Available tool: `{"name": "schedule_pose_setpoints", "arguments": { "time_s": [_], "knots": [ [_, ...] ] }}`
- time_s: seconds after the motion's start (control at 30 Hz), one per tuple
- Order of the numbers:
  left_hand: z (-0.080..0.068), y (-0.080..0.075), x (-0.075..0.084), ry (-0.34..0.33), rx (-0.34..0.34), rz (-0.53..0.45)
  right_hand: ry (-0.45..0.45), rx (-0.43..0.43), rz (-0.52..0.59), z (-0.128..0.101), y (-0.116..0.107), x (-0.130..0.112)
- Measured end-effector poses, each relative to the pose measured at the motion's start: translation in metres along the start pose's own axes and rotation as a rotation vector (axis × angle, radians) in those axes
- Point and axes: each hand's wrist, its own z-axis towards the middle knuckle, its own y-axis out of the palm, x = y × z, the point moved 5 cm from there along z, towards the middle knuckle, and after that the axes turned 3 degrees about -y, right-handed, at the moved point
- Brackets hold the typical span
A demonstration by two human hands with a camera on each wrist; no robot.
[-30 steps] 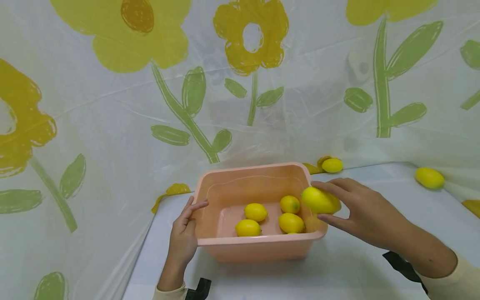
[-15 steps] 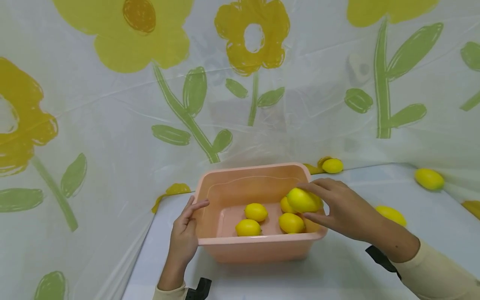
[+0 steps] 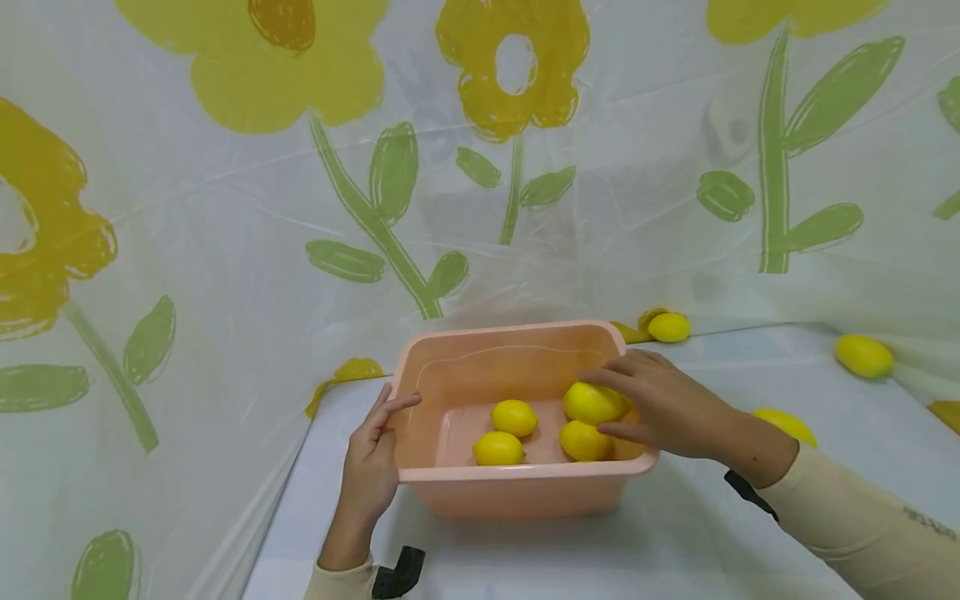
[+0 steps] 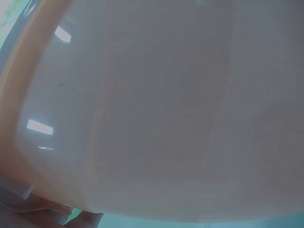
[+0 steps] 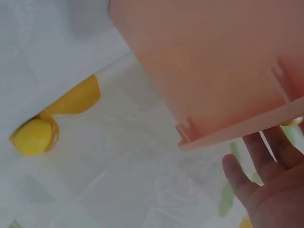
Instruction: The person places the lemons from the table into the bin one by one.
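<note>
A pink plastic basin (image 3: 517, 474) stands on the white table, tilted slightly toward me. My left hand (image 3: 367, 479) grips its left rim; in the left wrist view only bits of fingers (image 4: 28, 213) show below the basin's side (image 4: 156, 114). Over the right rim reaches my right hand (image 3: 667, 408), fingers and thumb around a lemon (image 3: 587, 402) held low inside. Just under it lies another lemon (image 3: 583, 442). Two more, one lemon (image 3: 514, 417) behind and one lemon (image 3: 498, 449) in front, rest near the middle of the basin floor.
On the table to the right, a lemon (image 3: 786, 425) is partly hidden by the right forearm. Farther back are a lemon (image 3: 864, 356) and another lemon (image 3: 669, 327) by the table's back edge. A flower-printed sheet (image 3: 637, 250) hangs behind.
My right hand has carried its lemon left and down, from over the right rim into the basin. The left hand has kept its grip on the rim.
</note>
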Motion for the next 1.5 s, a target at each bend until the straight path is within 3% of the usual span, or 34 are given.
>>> {"name": "schedule_pose_setpoints", "arguments": {
  "time_s": [0.33,0.57,0.83,1.5],
  "knots": [
    [0.0,0.0,0.001,-0.001,-0.005,-0.018,-0.086,-0.07,-0.041,0.013,0.008,0.001],
    [-0.001,0.0,0.001,0.002,-0.005,-0.024,-0.06,-0.22,-0.016,0.026,0.015,0.002],
    [-0.001,0.0,0.002,-0.008,-0.009,-0.03,-0.037,-0.314,-0.009,0.035,0.02,0.003],
    [-0.001,0.0,0.002,0.006,-0.013,-0.023,-0.07,-0.352,-0.345,0.052,0.038,-0.004]
  ]
}}
